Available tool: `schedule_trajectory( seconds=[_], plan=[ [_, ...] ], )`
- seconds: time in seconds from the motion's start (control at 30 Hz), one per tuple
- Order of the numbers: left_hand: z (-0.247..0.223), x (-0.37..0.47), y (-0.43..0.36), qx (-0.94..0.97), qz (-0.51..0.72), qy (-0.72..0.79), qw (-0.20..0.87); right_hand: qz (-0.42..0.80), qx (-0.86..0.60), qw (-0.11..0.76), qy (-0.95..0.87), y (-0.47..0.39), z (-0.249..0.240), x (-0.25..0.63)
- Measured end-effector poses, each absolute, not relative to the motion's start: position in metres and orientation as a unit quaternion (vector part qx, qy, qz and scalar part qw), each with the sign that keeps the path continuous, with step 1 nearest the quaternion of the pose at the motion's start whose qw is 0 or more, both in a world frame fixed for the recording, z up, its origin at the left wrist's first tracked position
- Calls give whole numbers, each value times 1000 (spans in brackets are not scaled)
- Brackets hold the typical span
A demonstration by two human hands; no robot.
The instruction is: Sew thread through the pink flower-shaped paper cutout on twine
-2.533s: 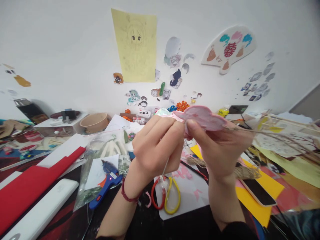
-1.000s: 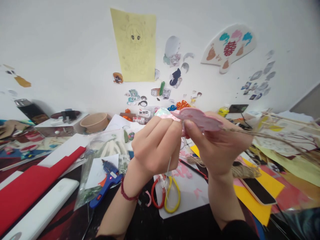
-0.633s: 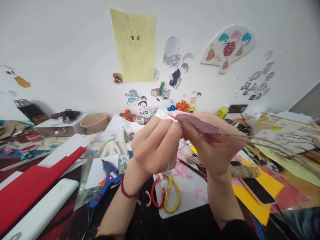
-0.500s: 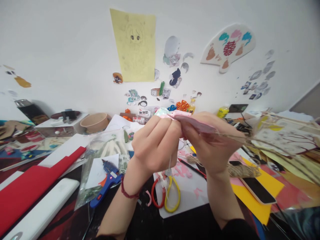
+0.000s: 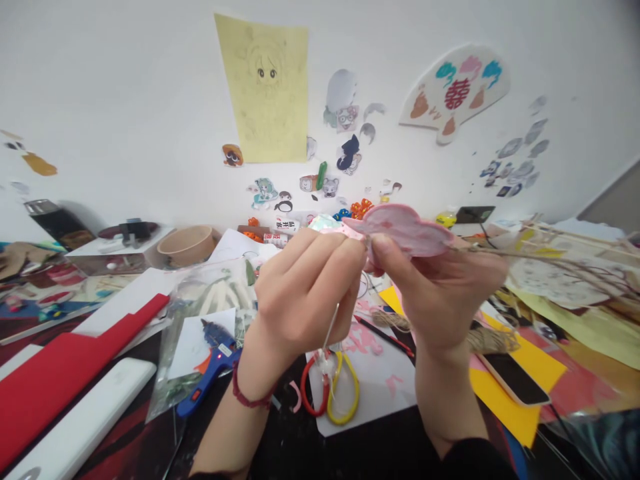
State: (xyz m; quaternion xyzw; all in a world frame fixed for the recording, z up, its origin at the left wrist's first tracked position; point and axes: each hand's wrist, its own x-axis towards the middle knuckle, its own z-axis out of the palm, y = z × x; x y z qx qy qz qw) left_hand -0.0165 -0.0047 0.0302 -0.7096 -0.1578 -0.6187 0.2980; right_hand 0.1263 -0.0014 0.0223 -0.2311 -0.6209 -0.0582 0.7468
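Note:
Both hands are raised over the middle of the table and meet at a pink scalloped cutout (image 5: 405, 230), like a paper or felt cloud. My right hand (image 5: 435, 287) is closed on it, thumb pressed against its near face. Fingers curled, my left hand (image 5: 310, 287) pinches near the cutout's left tip; what lies between its fingertips is hidden. A thin white strand (image 5: 331, 327) hangs below that hand. Twine (image 5: 545, 257) trails off to the right of my right hand. Below lie scissors (image 5: 345, 393) with red and yellow handles, on a white sheet (image 5: 385, 413) with pink scraps.
A blue glue gun (image 5: 213, 373) lies left on a clear bag, beside a red strip (image 5: 75, 353) and a white bar (image 5: 95, 420). To the right are a phone (image 5: 515, 379), yellow paper (image 5: 545, 363) and a twine bundle (image 5: 493, 339). A clay bowl (image 5: 186, 245) stands behind.
The pink cutout has been tilted up, so its broad face now shows. My right hand has shifted slightly right, and my left hand stays pinched beside it.

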Motion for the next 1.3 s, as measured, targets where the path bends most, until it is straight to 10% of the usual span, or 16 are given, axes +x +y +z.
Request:
schedule_trajectory(
  seconds=[1.3],
  plan=[
    [26,-15,-3,-694,-612,-162,342,-56,-210,703,-677,-8,27,126]
  ],
)
